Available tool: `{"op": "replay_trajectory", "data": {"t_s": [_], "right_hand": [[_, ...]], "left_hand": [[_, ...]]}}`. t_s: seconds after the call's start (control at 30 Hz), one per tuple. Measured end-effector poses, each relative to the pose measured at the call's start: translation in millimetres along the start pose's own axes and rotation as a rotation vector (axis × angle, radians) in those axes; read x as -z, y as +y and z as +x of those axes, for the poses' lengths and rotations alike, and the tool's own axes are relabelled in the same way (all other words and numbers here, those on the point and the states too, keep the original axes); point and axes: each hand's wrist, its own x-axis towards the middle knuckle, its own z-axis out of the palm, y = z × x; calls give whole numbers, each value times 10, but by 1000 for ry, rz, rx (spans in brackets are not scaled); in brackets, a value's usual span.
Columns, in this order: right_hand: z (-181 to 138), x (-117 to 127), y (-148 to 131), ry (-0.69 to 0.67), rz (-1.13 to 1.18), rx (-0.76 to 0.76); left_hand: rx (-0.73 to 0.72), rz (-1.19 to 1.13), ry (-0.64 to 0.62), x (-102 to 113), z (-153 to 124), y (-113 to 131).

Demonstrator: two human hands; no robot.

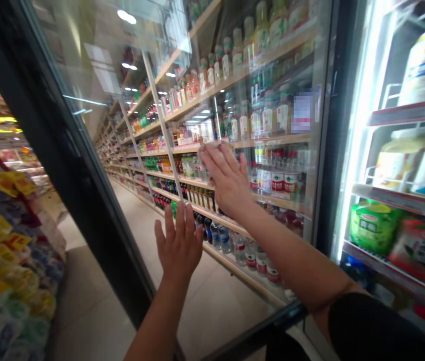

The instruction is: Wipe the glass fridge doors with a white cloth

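Observation:
A tall framed glass door (197, 296) stands open at an angle in front of me. My right hand (229, 178) lies against its pane, fingers together and pointing up and left. A pale, thin edge shows at those fingertips; blur and the hand itself hide what it is. Lower and to the left, my left hand (180, 240) is raised to the same pane with fingers stretched and apart, holding nothing. Whether its palm touches the glass I cannot tell. The door's dark frame (95, 185) slants down to the left of both hands.
Right of the door is a lit cooler with jugs (396, 155), a green pouch (372, 225) and wire shelves. Through or in the glass appear long wooden shelves of bottles (278, 183). Packaged goods (13, 281) are heaped at the left, beside the tiled floor (88, 296).

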Motion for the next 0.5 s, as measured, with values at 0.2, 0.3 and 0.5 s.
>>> {"op": "replay_trajectory", "data": {"t_s": [0.2, 0.3, 0.5], "right_hand": [[-321, -69, 95, 21, 14, 17], [-234, -43, 224, 13, 1, 30], [-315, -38, 519, 64, -57, -248]], "left_hand": [[33, -98, -16, -17, -20, -13], [28, -62, -18, -29, -24, -27], [14, -38, -16, -10, -18, -17]]}}
